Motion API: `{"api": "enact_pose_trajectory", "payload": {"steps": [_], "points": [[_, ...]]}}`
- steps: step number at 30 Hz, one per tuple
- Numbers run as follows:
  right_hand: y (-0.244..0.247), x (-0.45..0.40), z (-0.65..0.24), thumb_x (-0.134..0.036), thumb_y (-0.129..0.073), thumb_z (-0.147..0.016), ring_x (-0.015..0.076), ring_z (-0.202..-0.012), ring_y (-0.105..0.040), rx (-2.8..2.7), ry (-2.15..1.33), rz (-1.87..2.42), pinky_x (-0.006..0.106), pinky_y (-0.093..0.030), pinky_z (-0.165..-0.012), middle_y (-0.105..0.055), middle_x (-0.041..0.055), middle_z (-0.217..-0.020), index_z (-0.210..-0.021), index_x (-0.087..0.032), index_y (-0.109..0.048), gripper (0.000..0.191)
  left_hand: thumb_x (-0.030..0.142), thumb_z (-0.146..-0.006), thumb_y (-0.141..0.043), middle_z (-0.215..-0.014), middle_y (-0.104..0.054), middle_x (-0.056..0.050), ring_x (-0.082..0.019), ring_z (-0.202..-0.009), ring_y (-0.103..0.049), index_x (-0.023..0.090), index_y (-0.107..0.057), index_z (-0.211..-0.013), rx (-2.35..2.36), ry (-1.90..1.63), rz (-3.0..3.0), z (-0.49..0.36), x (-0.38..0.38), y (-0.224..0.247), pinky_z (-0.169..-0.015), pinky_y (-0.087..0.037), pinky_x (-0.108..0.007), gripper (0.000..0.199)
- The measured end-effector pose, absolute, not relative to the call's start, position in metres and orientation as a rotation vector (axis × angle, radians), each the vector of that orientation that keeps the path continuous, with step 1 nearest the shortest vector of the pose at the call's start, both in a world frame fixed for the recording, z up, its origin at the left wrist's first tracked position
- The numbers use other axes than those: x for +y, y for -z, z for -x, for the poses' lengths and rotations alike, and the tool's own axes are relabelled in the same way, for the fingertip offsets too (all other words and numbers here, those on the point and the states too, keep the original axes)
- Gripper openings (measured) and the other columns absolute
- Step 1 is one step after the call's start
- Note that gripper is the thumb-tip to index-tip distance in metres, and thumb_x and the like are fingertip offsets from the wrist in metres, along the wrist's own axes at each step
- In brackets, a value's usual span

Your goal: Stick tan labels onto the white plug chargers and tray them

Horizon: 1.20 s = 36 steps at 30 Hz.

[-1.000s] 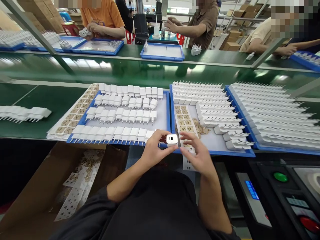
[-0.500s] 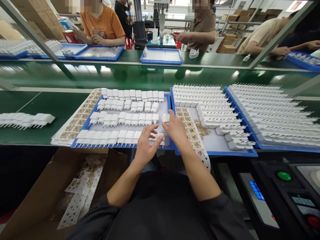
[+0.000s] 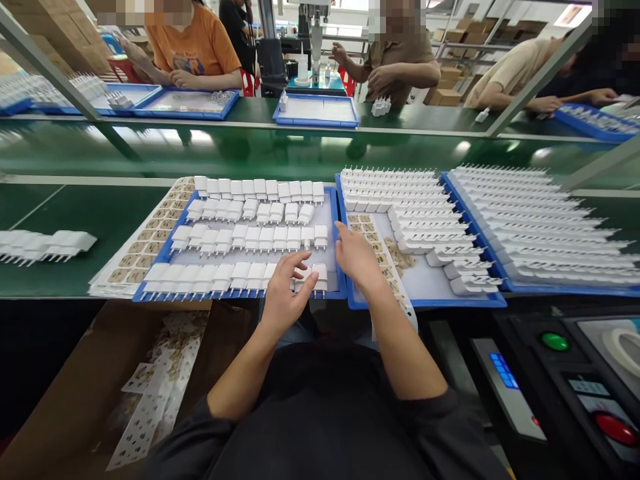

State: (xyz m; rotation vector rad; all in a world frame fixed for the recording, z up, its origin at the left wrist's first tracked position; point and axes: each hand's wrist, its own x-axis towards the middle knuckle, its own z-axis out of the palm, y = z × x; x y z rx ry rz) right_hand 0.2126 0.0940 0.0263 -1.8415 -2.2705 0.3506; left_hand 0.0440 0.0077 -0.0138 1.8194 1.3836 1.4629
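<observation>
White plug-in chargers with two metal pins (image 3: pixel 260 239) lie in rows in a blue-rimmed tray (image 3: pixel 336 200) in front of me. My left hand (image 3: pixel 287 290) hovers over the tray's near row, thumb and fingers apart, holding nothing. It partly covers a charger (image 3: pixel 320 277) at that row's right end. My right hand (image 3: pixel 357 257) is above the border between this tray and the one to its right, index finger extended, with nothing visible in it. Just right of that hand, a strip of tan stickers (image 3: pixel 367 230) lies in the right tray (image 3: pixel 430 303).
More chargers stand packed in the right tray and a farther tray (image 3: pixel 560 233). Sticker sheets (image 3: pixel 145 240) lie at left, near loose chargers (image 3: pixel 47 243). A cardboard box (image 3: pixel 65 400) of scraps sits below. Across the green conveyor (image 3: pixel 240 150), other people work. A control panel (image 3: pixel 575 373) stands at right.
My right hand has let go of a charger, which now sits at the right end of the second row from the front. That hand has drawn away rightward; my left stays nearly in place.
</observation>
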Motion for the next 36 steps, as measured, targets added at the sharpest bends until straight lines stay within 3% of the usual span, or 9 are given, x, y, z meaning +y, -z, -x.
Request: {"api": "enact_pose_trajectory", "payload": {"steps": [5, 8, 12, 16, 23, 33, 36], "points": [[-0.018, 0.057, -0.304, -0.022, -0.046, -0.097, 0.0266, -0.096, -0.072, -2.006, -0.365, 1.741, 0.042, -0.056, -0.09, -0.077, 0.0113, -0.115, -0.132, -0.019, -0.065, 0.04, 0.024, -0.098, -0.061, -0.112, -0.068, -0.007, -0.016, -0.089, -0.068, 0.022, -0.066, -0.117, 1.293, -1.407, -1.934, -0.055, 0.004, 0.01, -0.076, -0.059, -0.029, 0.02], [-0.002, 0.029, -0.344, -0.027, -0.052, -0.095, 0.0271, -0.095, -0.071, -1.974, -0.342, 1.632, 0.045, -0.057, -0.091, -0.077, 0.011, -0.11, -0.123, -0.02, -0.069, 0.033, 0.021, -0.098, -0.06, -0.111, -0.071, -0.008, -0.018, -0.097, -0.07, 0.022, -0.068, -0.113, 1.144, -1.32, -2.059, -0.074, 0.004, 0.012, -0.082, -0.06, -0.03, 0.017], [0.016, -0.002, -0.356, -0.031, -0.058, -0.095, 0.0297, -0.117, -0.067, -2.041, -0.465, 1.535, 0.051, -0.053, -0.104, -0.074, 0.0113, -0.122, -0.126, -0.023, -0.067, 0.033, 0.023, -0.1, -0.058, -0.114, -0.074, -0.009, -0.023, -0.111, -0.068, 0.023, -0.071, -0.111, 1.029, -1.168, -2.251, -0.108, 0.007, 0.022, -0.098, -0.058, -0.041, 0.017], [0.025, -0.022, -0.355, -0.033, -0.061, -0.096, 0.0295, -0.128, -0.062, -2.023, -0.475, 1.508, 0.052, -0.05, -0.11, -0.068, 0.0119, -0.135, -0.133, -0.024, -0.063, 0.038, 0.029, -0.099, -0.062, -0.132, -0.07, -0.01, -0.031, -0.132, -0.058, 0.022, -0.069, -0.123, 1.011, -0.958, -2.463, -0.136, 0.01, 0.034, -0.111, -0.05, -0.051, 0.026], [0.033, -0.039, -0.368, -0.033, -0.062, -0.097, 0.0283, -0.113, -0.067, -1.907, -0.28, 1.536, 0.051, -0.051, -0.103, -0.075, 0.0107, -0.116, -0.11, -0.023, -0.073, 0.02, 0.031, -0.103, -0.054, -0.139, -0.068, -0.008, -0.032, -0.136, -0.054, 0.023, -0.07, -0.128, 1.028, -0.703, -2.608, -0.154, 0.009, 0.043, -0.112, -0.046, -0.051, 0.03], [0.033, -0.032, -0.362, -0.034, -0.06, -0.096, 0.0287, -0.103, -0.065, -1.804, -0.348, 1.617, 0.051, -0.047, -0.099, -0.074, 0.0096, -0.103, -0.092, -0.023, -0.069, 0.015, 0.029, -0.104, -0.052, -0.136, -0.069, -0.006, -0.032, -0.136, -0.054, 0.026, -0.072, -0.126, 1.125, -0.701, -2.586, -0.156, 0.007, 0.045, -0.115, -0.042, -0.057, 0.03], [0.032, -0.036, -0.365, -0.035, -0.057, -0.098, 0.0266, -0.104, -0.066, -1.773, -0.505, 1.484, 0.047, -0.049, -0.098, -0.072, 0.0083, -0.103, -0.093, -0.024, -0.067, 0.016, 0.027, -0.102, -0.054, -0.136, -0.069, -0.007, -0.032, -0.135, -0.055, 0.026, -0.074, -0.122, 1.163, -0.733, -2.565, -0.158, 0.006, 0.047, -0.114, -0.044, -0.056, 0.028]]}}
